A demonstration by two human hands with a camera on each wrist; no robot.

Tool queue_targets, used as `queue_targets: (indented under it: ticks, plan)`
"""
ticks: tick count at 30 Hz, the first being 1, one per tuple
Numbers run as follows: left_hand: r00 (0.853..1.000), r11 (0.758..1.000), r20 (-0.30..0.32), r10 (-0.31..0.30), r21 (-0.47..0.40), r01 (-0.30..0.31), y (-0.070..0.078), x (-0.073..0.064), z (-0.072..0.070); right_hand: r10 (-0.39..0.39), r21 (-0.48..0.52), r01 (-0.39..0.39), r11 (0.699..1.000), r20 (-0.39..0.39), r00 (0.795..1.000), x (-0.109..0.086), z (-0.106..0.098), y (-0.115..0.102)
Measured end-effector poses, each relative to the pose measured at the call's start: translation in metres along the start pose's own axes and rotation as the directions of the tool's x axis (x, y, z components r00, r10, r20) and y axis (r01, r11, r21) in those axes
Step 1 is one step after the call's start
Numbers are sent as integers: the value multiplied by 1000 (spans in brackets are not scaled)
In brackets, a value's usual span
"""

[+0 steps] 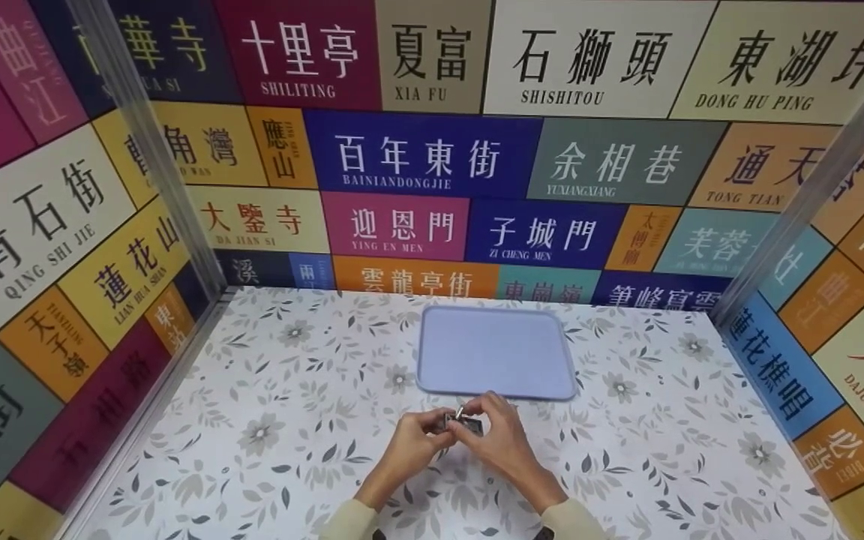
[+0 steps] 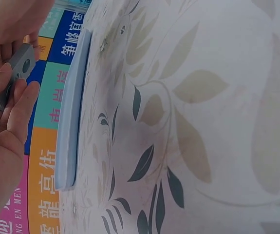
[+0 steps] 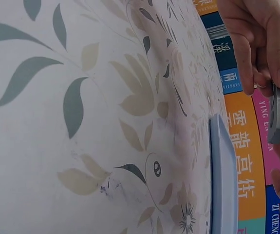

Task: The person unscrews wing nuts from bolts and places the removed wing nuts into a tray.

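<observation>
Both hands on one part: a small grey block (image 1: 469, 426), up off the desk (image 1: 274, 465), just in front of the tray's near edge and left of its midline.

Left hand (image 1: 415, 444): fingers bent, narrow grip, thumb and fingertips pinching the block's left end. The right wrist view agrees, with fingertips right on the block's edge.

Right hand (image 1: 503, 439): thumb laid against the block, index arched above it, gap between the two small. Other fingers curl in behind; can't tell exactly where each one touches. In the right wrist view this hand is partly cut off by the frame. Fingertips of the two hands nearly meet around the part.

Block: metallic-looking, flat-sided, straight edges, grey in both wrist views, darker from the head. Held tilted. The left wrist view shows a dark round spot on one face, plus a smaller mark near it; can't tell if the spot is a hole or a recess. A thin pale piece (image 1: 460, 412) sticks up at the block's top, by the right index. Too small to say whether it's attached.

Tray (image 1: 496, 352): light blue-lilac, rounded corners, raised rim, lying flat near the desk's far edge, slightly right of centre. Desk surface is white with a grey leaf-and-flower print. Cream sleeves (image 1: 349, 520) on both arms.
</observation>
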State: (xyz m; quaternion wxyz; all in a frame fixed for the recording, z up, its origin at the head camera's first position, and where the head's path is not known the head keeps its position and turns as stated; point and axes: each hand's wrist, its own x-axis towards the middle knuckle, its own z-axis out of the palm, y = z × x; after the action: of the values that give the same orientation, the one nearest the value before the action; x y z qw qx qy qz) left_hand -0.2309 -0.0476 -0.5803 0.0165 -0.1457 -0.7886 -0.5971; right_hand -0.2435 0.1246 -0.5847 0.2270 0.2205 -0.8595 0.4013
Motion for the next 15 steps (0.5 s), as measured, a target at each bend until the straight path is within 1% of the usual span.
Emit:
queue_targets:
  ticks: [4,8,15]
  plan:
    - [1000,999,10,4,-52,-3,-2,-1,-1,-25,43,25,999,-7,1000,0,1,1]
    - [1000,994,23,-16,-103,18,-5,-1,-2,-40,91,39,995,4,999,-1,2,3]
    - [998,996,36,-48,-69,51,-6,-1,-2,-55,123,53,991,8,998,-1,0,3]
